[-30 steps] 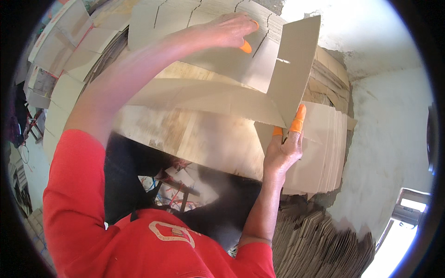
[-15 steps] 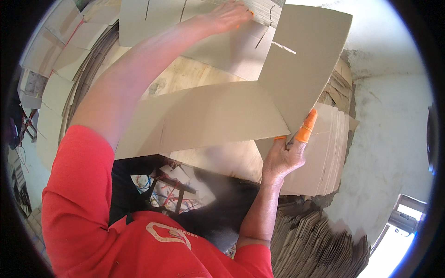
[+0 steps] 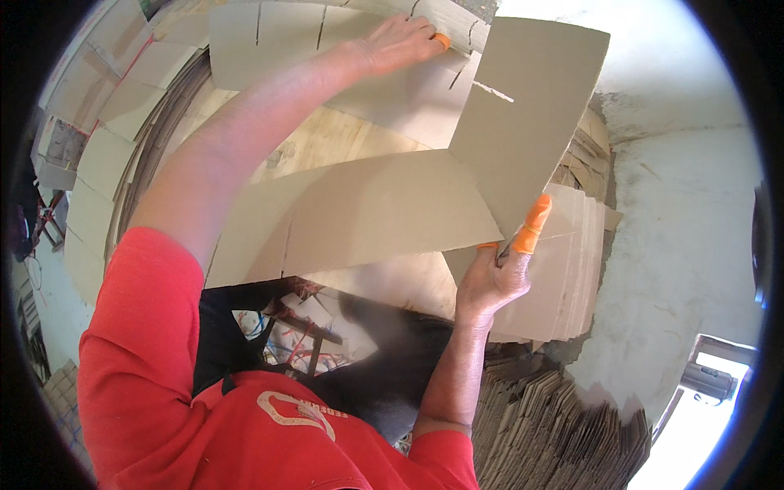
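Observation:
My right hand (image 3: 494, 282), an orange finger cot on its thumb, grips a bent grey-brown cardboard sheet (image 3: 367, 200) at its lower right corner. One long panel of that sheet stretches left across the board, and its end panel (image 3: 531, 106) stands up at the right with a pale slot cut in it. At the far side, my left hand (image 3: 404, 45) has its fingers closed at the edge of a slotted cardboard sheet (image 3: 282, 41) on a stack. An orange cot shows on one of its fingers; the other fingertips are partly hidden.
A pale wooden board (image 3: 327, 135) lies under the work. Upright cardboard pieces (image 3: 563, 269) lean at the right near the wall (image 3: 670, 245). More cardboard is packed at lower right (image 3: 547, 433) and stacked along the left (image 3: 114, 155). A dark stool-like frame (image 3: 314, 335) shows below.
My left hand has shifted slightly right and down at the far stack, its fingers more bent. The bent sheet and my right hand have moved slightly left.

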Demonstrator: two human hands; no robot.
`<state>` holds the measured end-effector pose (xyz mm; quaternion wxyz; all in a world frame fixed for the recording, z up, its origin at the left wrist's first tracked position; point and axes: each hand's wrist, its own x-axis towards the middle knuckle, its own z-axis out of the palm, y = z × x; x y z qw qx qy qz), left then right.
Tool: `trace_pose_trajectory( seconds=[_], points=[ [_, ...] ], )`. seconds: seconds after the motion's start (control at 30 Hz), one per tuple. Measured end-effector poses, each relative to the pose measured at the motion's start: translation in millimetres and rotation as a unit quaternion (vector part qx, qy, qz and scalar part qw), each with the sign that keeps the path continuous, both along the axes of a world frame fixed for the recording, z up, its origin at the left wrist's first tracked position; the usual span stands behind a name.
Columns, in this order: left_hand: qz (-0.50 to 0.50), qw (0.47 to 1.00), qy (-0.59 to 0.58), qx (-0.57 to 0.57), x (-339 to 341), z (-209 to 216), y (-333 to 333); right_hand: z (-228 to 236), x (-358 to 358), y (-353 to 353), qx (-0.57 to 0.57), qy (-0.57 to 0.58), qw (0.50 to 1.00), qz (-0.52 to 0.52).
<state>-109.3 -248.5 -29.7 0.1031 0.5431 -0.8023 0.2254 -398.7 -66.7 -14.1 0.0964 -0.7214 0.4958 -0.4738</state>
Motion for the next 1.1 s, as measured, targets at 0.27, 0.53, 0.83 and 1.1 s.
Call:
trace_pose_trajectory(
  seconds=[0.27, 0.53, 0.83, 1.1],
  points=[
    [-0.074, 0.994, 0.078, -0.004, 2.3, -6.6, 2.1, -1.1, 0.3, 1.8, 0.012, -0.054, 0.997, 0.046],
    [-0.011, 0.966, 0.064, 0.25, -11.6, 20.6, 9.2, 0.2, -0.3, 4.0, -0.024, 0.035, 0.999, 0.032],
    [-0.143, 0.965, 0.133, 0.177, -16.6, 25.8, 37.9, -7.4, -11.0, 19.6, 0.083, -0.051, 0.993, 0.061],
    [-0.175, 0.971, 0.102, 0.129, -36.7, 42.1, 63.5, 15.4, -11.7, 41.5, 0.039, 0.056, 0.997, 0.033]
  ],
)
